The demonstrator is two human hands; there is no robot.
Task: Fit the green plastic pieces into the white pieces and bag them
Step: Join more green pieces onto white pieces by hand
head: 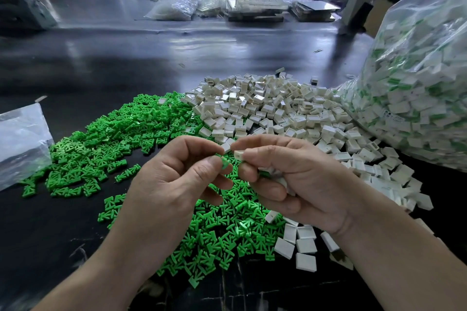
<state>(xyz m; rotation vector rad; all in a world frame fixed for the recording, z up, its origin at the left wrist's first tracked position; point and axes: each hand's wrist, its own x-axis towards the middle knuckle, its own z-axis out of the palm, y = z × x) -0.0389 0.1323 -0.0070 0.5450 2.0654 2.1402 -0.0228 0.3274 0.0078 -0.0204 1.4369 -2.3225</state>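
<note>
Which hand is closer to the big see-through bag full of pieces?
Right. The right hand, pinching a white piece, is to the bag's left; the left hand, pinching a green piece, is farther left.

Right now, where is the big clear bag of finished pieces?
In the head view, the clear bag sits at the far right on the dark table, its base against the pile of white pieces.

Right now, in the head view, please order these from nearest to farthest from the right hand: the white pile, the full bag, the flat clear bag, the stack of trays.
1. white pile: just beyond and beside the right hand.
2. full bag: at the right edge.
3. flat clear bag: at the far left, past the green pieces.
4. stack of trays: across the table, at the back.
</note>
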